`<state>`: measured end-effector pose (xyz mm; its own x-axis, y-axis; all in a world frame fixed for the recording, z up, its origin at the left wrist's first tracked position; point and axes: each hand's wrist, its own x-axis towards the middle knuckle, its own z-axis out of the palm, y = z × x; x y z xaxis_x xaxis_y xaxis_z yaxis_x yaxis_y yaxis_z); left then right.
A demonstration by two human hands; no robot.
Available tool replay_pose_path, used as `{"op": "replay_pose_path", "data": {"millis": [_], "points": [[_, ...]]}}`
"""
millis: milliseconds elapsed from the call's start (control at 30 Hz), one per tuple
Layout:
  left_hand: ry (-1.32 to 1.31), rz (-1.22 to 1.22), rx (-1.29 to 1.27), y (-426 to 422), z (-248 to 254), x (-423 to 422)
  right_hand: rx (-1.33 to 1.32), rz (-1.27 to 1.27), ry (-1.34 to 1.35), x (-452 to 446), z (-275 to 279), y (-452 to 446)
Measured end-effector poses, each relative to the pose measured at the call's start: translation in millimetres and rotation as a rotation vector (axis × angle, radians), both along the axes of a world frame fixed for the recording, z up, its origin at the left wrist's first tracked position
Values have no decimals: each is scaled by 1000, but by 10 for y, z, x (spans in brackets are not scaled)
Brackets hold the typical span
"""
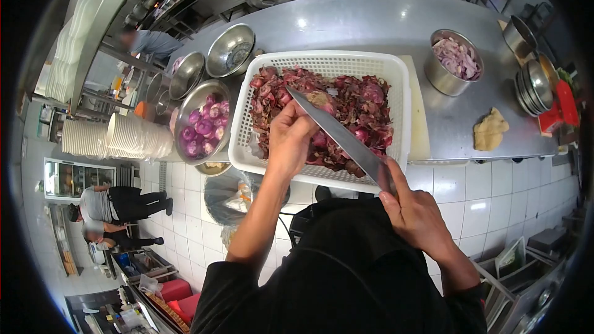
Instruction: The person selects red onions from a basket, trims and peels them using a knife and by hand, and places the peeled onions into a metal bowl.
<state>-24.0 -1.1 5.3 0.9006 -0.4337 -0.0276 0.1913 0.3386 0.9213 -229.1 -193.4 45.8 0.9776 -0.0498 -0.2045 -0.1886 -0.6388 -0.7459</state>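
One onion (322,100) is at the white basket (403,99), just past the knife (346,139).
It lies up and to the right of the left grip (289,139), which is nearer to it than the right grip (411,210). The left fingers curl beside the knife; I cannot tell what they pinch. The right grip is wrapped around the knife, whose long shape slants up and left over red skins (297,77). The basket is on the shiny tabletop (396,15). No words can be read.
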Motion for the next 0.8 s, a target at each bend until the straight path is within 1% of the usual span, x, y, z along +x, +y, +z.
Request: {"op": "replay_pose_path", "data": {"millis": [67,167,267,467,567,667,700,733,767,800], "points": [[-4,-18,-22,5,-71,-33,-35,8,-38,38,-33,17],[36,16,26,-35,25,-95,-54,9,-90,86,-78,48],[51,68,-2,-62,2,-183,-89,19,-89,177,-47,87],[21,99,-5,-60,-56,-234,-101,8,-179,368,-109,232],[-3,146,-28,-89,-67,-281,-104,17,-122,488,-37,298],[-17,183,-11,-45,-174,-235,-152,31,-159,581,-24,359],[-47,191,111,-22,-168,-234,-164,23,-207,620,-65,390],[-73,198,38,-37,-189,-254,-170,17,-251,662,-79,419],[-60,205,20,-48,-199,-266,-166,21,-204,714,-29,430],[-43,201,0,-62,-175,-276,-186,16,-256,758,-52,452]]}}
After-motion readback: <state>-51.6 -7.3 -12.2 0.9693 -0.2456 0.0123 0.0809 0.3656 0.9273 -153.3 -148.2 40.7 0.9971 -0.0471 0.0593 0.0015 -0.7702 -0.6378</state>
